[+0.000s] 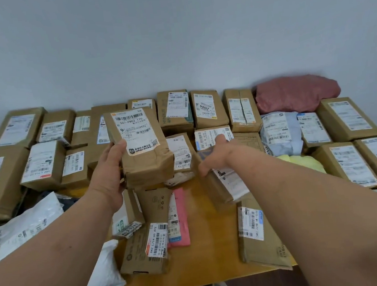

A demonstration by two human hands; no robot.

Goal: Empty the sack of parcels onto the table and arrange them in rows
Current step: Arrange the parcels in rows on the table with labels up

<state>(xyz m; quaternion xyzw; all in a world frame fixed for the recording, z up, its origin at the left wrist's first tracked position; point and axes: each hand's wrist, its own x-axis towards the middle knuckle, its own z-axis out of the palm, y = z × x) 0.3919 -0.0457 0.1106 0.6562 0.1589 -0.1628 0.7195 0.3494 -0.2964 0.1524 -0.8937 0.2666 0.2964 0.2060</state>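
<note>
My left hand (109, 174) grips a brown cardboard parcel (141, 147) with a white barcode label and holds it upright above the wooden table (208, 257). My right hand (219, 156) reaches to the table's middle and closes on the far end of a tilted brown parcel (229, 182) with a white label. Behind both hands, several brown boxes (207, 110) lie side by side in rows along the wall, labels up. No sack is in view.
Loose items lie near the front edge: a white poly bag (22, 230), a pink mailer (179, 218), small brown boxes (145, 252) and a flat brown envelope (259, 233). A red soft bag (294, 94), a pale blue bag (279, 133) and a yellow bag (306, 163) sit at the right.
</note>
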